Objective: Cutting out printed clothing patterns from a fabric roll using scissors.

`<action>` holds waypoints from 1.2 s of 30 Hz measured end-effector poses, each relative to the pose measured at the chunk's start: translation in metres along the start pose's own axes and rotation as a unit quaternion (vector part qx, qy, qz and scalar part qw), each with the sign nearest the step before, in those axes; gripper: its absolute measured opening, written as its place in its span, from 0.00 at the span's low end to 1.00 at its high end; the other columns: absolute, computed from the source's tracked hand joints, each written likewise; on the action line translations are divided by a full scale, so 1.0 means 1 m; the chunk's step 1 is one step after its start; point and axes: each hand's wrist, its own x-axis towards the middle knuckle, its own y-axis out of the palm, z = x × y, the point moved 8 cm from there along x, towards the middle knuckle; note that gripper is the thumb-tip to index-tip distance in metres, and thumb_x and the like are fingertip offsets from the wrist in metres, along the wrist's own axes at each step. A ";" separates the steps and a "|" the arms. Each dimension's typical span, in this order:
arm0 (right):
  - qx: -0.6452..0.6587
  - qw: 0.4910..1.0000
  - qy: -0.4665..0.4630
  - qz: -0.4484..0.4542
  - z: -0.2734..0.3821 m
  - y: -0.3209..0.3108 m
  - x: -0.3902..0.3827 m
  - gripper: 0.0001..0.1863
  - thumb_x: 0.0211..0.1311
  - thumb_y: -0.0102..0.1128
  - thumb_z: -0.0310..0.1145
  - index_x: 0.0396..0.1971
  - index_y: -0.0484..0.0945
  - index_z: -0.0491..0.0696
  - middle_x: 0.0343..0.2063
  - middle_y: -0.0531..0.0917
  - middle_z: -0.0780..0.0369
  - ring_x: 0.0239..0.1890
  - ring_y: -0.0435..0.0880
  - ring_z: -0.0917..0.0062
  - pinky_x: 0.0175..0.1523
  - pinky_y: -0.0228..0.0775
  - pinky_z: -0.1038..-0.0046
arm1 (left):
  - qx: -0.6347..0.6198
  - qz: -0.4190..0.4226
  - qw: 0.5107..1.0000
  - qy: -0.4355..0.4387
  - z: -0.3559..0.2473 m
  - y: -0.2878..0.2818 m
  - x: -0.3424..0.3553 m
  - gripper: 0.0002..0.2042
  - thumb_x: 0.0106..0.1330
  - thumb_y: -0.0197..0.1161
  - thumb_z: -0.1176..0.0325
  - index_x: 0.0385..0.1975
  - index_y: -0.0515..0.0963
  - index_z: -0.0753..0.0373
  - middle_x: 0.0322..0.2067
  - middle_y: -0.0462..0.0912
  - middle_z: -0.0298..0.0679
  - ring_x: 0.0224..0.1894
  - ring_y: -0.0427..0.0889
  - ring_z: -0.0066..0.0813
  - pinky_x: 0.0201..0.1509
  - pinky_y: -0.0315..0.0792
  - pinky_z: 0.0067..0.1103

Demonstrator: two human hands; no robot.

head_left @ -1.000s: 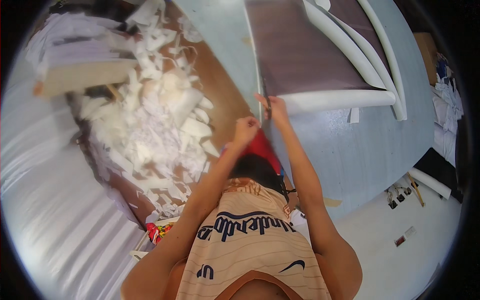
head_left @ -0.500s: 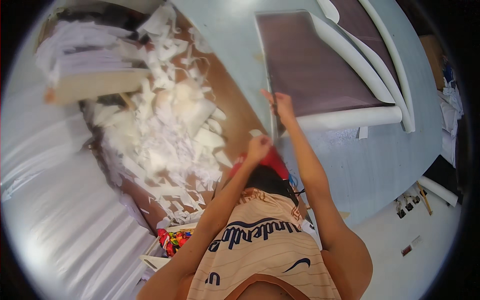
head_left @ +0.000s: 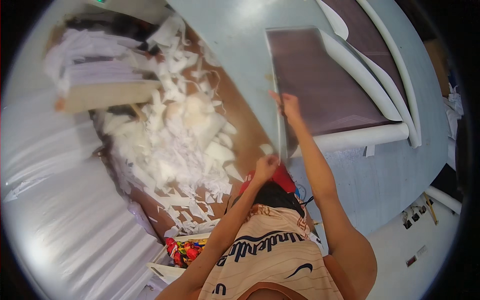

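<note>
A brown, white-backed, curling sheet [head_left: 325,82] lay on the desk [head_left: 350,180] at two o'clock from the right hand [head_left: 290,107], which gripped dark scissors [head_left: 282,104]; the left hand [head_left: 266,167] pinched a pale strip [head_left: 279,151]

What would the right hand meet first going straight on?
Right hand: likely the dark sheet, near its left edge. One view leaves the height above it unclear.

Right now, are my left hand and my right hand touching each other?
Apart. The head view shows it: the left hand appears lower, the right hand higher, with a plain gap between them.
</note>
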 end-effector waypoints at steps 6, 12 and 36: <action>0.001 1.000 -0.008 -0.014 0.005 0.002 0.035 0.25 0.57 0.80 0.49 0.16 0.71 0.54 0.14 0.70 0.72 0.12 0.66 0.86 0.18 0.52 0.77 | 0.013 0.004 1.000 0.005 -0.014 -0.002 -0.001 0.05 0.66 0.67 0.71 0.34 0.84 0.67 0.23 0.84 0.37 0.25 0.79 0.21 0.30 0.73 0.22; -0.016 0.999 -0.017 -0.022 0.025 0.020 0.053 0.26 0.58 0.79 0.50 0.16 0.71 0.53 0.13 0.70 0.72 0.12 0.67 0.86 0.18 0.52 0.76 | -0.018 -0.009 0.999 -0.025 -0.017 -0.012 -0.002 0.05 0.64 0.69 0.71 0.34 0.85 0.66 0.23 0.85 0.37 0.26 0.81 0.20 0.33 0.74 0.22; -0.112 0.922 -0.175 -0.328 0.059 -0.029 -0.050 0.23 0.57 0.76 0.49 0.27 0.79 0.43 0.24 0.84 0.51 0.31 0.84 0.49 0.36 0.72 0.54 | 0.400 -0.078 0.905 -0.125 0.100 -0.311 -0.033 0.23 0.59 0.58 0.69 0.55 0.78 0.74 0.45 0.85 0.62 0.50 0.83 0.62 0.57 0.75 0.45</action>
